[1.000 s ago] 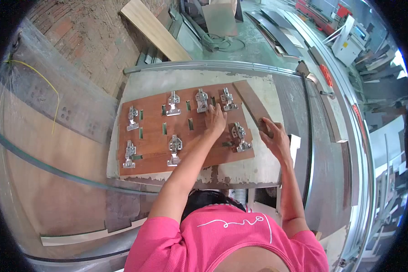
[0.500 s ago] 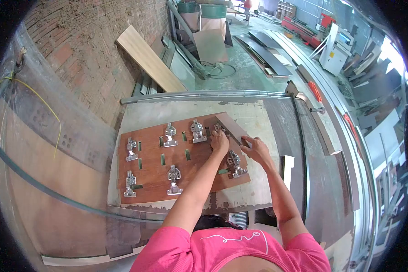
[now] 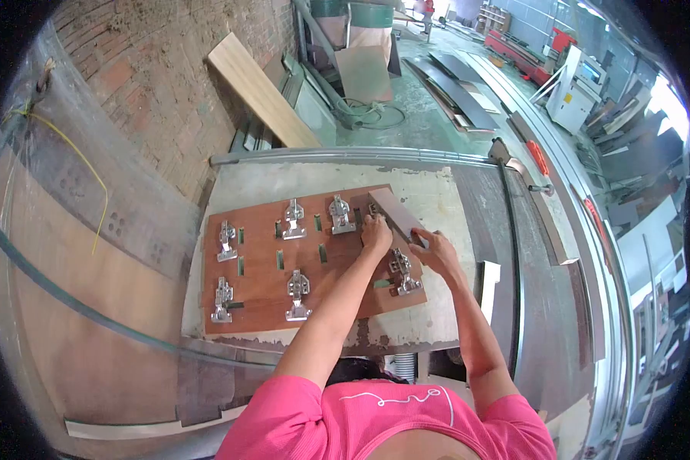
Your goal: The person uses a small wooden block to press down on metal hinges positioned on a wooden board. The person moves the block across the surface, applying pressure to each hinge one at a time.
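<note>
A reddish-brown board (image 3: 264,287) with several slots lies on the pale worktable (image 3: 429,184). Metal hinges stand on it, among them one at its top middle (image 3: 341,214), one at the bottom middle (image 3: 298,295) and one at the right (image 3: 404,271). My left hand (image 3: 376,234) has its fingers closed at a hinge near the upper right corner, mostly hidden under them. My right hand (image 3: 435,251) grips a narrow brown strip of board (image 3: 395,211), which slants along the board's right edge beside my left hand.
A metal rail (image 3: 345,156) runs along the table's far edge. To the right are a dark bar (image 3: 511,245) and a white-edged piece (image 3: 489,284). A plank (image 3: 261,88) leans on the brick wall. Far back, a person (image 3: 428,15) stands.
The view has shifted slightly, so the board and table appear a little displaced. Both hands keep nearly the same places at the hinge and the strip.
</note>
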`<state>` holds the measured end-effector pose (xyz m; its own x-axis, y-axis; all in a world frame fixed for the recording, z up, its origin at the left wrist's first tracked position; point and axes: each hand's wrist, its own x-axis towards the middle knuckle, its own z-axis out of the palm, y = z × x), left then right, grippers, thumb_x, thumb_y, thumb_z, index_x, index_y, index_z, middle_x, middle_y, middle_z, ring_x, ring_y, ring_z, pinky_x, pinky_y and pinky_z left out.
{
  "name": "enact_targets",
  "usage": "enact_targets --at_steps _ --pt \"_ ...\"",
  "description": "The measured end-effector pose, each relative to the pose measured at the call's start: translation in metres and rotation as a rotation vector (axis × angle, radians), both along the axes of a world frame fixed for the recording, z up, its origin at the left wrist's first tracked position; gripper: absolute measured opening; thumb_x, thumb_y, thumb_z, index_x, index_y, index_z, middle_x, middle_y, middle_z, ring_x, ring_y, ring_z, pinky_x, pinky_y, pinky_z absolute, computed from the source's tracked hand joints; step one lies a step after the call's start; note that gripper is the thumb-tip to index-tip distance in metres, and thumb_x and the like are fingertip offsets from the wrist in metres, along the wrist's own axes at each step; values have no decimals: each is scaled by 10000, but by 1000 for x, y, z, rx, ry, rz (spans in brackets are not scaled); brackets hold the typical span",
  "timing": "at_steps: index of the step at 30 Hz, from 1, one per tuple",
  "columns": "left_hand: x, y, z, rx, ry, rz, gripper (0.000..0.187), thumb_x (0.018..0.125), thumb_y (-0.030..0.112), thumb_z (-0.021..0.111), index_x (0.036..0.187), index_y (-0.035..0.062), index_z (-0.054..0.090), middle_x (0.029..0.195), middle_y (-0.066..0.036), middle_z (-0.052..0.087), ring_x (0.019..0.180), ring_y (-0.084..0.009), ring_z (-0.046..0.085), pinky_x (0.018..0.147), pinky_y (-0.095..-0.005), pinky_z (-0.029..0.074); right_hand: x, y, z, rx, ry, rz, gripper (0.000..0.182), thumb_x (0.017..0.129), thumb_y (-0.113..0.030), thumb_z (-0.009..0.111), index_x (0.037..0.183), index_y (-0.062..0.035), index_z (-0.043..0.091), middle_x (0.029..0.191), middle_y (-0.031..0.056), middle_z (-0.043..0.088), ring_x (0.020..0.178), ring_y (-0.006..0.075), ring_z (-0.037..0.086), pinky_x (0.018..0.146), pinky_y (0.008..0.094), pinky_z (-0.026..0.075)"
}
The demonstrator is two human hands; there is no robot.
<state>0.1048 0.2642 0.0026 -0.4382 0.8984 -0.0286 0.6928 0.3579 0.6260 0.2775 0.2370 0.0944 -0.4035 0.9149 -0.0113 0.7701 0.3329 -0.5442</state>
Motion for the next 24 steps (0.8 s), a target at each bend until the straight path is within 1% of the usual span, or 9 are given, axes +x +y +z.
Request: enact_targets --at_steps 5,7,10,12,13,15,17,20,24 --pt "-10 -5 -2 267 32 19 317 830 187 608 1089 20 532 1116 -213 520 1092 -393 524 871 -469 477 -3 9 -21 36 24 38 452 796 -319 685 1220 -173 621 847 185 615 678 260 648 679 374 493" --pt "-17 -18 2 329 74 68 323 822 199 625 1079 26 533 1100 -210 527 1071 -388 531 857 -466 477 -9 0 -3 -72 55 -11 483 773 -361 674 1209 -160 622 960 260 625 874 381 632 779 429 492" --pt "-42 -47 35 386 167 156 338 816 242 633 1072 42 538 1071 -189 529 1013 -364 523 803 -500 465 -17 0 -7 -21 95 14 473 782 -356 664 1210 -159 620 914 250 625 874 370 630 772 421 488" --pt "-61 -39 5 460 247 203 340 820 247 627 1078 45 538 1075 -186 527 1035 -367 511 813 -504 463 -28 3 -4 8 114 54 465 795 -334 656 1223 -157 610 918 247 631 907 365 628 784 411 489" --pt "-71 -28 -15 534 331 249 341 824 253 620 1083 47 538 1079 -184 524 1057 -371 499 824 -507 460 -37 -1 4 37 92 72 471 794 -316 664 1234 -160 600 996 250 632 946 371 622 806 413 486" --pt "-79 -14 -32 513 338 262 336 846 243 594 1110 45 534 1124 -186 504 1090 -378 485 833 -516 458 -52 3 2 4 72 88 475 789 -307 674 1234 -160 596 1074 247 621 980 375 613 826 421 482" --pt "-79 -13 -33 236 232 386 318 878 235 558 1125 37 534 1161 -175 483 1116 -373 478 844 -513 470 -65 1 -2 102 124 144 454 789 -312 678 1212 -157 618 905 207 627 794 316 627 737 383 471" --pt "-82 -20 -8 47 196 287 299 898 234 540 1123 36 539 1174 -163 475 1129 -356 481 850 -497 486 -80 6 -12 87 123 172 465 788 -333 655 1212 -147 613 959 217 637 879 346 630 762 409 476" --pt "-88 -17 -4 23 139 294 299 904 249 534 1115 37 546 1169 -150 478 1138 -335 484 850 -473 500 -86 -3 -5 64 84 185 495 780 -350 639 1229 -148 595 987 215 646 938 368 624 804 421 481"
